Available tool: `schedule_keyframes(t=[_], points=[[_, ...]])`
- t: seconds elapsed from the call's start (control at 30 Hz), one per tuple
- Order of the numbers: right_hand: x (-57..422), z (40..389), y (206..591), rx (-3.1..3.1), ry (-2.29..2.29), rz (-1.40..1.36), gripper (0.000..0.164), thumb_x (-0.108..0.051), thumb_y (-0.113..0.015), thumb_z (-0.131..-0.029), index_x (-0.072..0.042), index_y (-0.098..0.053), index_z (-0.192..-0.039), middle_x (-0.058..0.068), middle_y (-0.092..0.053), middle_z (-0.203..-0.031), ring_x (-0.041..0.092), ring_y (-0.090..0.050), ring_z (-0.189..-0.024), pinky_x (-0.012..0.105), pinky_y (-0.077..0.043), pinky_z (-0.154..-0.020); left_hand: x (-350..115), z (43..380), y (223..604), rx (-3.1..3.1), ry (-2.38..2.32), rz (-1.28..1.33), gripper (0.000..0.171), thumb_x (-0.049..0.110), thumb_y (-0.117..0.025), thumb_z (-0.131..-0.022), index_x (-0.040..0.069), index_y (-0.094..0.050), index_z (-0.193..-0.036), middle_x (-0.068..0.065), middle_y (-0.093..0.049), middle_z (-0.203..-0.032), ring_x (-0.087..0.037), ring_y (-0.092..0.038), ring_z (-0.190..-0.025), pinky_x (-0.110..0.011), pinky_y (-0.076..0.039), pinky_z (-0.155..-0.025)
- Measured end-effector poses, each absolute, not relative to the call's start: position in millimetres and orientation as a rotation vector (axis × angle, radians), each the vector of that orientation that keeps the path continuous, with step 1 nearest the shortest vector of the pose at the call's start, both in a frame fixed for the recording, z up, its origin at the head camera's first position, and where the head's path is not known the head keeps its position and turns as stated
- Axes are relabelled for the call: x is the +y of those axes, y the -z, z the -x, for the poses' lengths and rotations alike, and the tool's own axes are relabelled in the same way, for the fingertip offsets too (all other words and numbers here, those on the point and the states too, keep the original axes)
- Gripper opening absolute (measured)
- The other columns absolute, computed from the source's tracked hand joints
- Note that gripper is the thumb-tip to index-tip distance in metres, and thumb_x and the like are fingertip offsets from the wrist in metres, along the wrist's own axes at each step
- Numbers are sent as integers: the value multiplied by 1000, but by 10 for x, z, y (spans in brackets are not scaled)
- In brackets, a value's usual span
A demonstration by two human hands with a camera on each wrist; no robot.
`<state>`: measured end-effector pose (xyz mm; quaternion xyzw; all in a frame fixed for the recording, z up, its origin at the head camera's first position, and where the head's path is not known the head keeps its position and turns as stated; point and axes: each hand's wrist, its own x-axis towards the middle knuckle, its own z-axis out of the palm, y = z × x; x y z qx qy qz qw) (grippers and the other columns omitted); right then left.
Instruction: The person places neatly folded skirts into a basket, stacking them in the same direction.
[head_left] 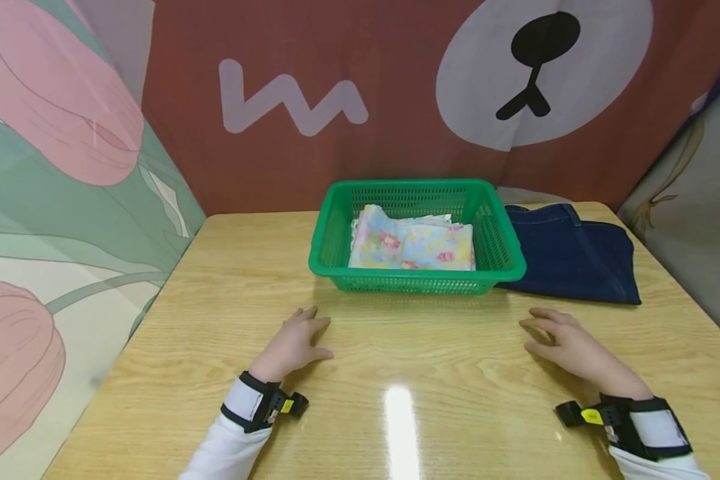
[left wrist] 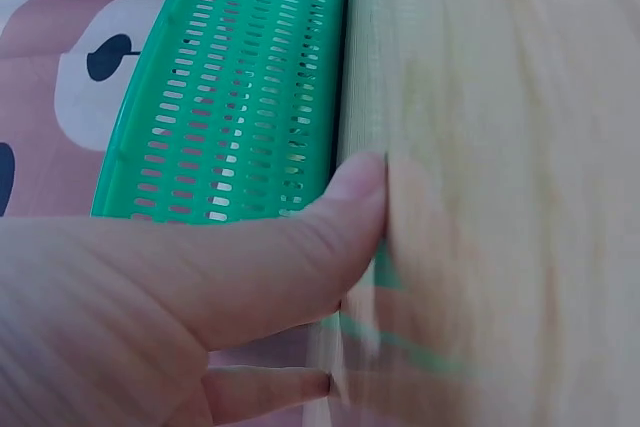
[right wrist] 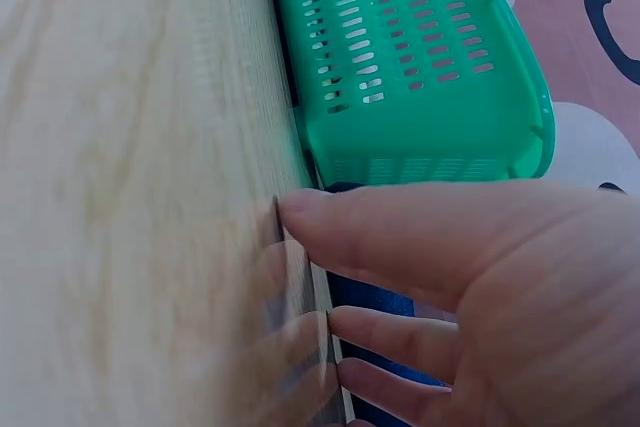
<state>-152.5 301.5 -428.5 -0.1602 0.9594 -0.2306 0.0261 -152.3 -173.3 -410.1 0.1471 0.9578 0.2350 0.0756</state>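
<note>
A green plastic basket [head_left: 417, 281] with slotted walls stands at the back middle of the wooden table. Inside it lies a folded floral cloth [head_left: 414, 243] in pale yellow, blue and pink. Beside the basket on the right is a folded dark blue denim garment [head_left: 576, 257], partly hidden by the basket. My left hand [head_left: 291, 343] rests with its fingertips on the table, in front of the basket's left end and apart from it. My right hand [head_left: 567, 340] touches the tabletop in front of the denim. Both hands hold nothing, their fingers relaxed and spread.
The wooden table [head_left: 216, 320] reflects a bright strip of light near its front. A brown curtain [head_left: 396, 87] with a bear print hangs right behind the basket. Floral fabric [head_left: 96, 200] closes off the left side, and grey fabric [head_left: 702, 220] the right.
</note>
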Motion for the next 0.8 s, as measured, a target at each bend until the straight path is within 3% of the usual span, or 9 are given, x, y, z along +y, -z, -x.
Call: schedule_keyframes(t=[0.37,0.57,0.8], points=[[3017,1532,4303,2988,702,518,43,-9,-78,-92,10,-66,-129,42,-50,-141,63,-45,-126,75,-42,-98,-1738,1529,4122,2870,-727,-418,64,18,-87,-84,-8,-63,-138,-40,-44,-153,-62,-36,-145,-75,-29,-117],[3095,1529,4255,2896,767,475,45,-16,-71,-99,13,-63,-133,44,-46,-145,65,-42,-129,75,-41,-99,-1730,1532,4134,2875,-719,-432,64,19,-88,-84,-8,-64,-137,-39,-46,-152,-62,-38,-143,-73,-31,-117],[3257,1651,4141,2990,741,449,36,-11,-63,-103,17,-63,-126,42,-58,-131,61,-53,-122,71,-46,-97,-1738,1532,4141,2877,-731,-418,63,18,-88,-84,-8,-64,-136,-39,-46,-152,-62,-38,-144,-73,-31,-117]])
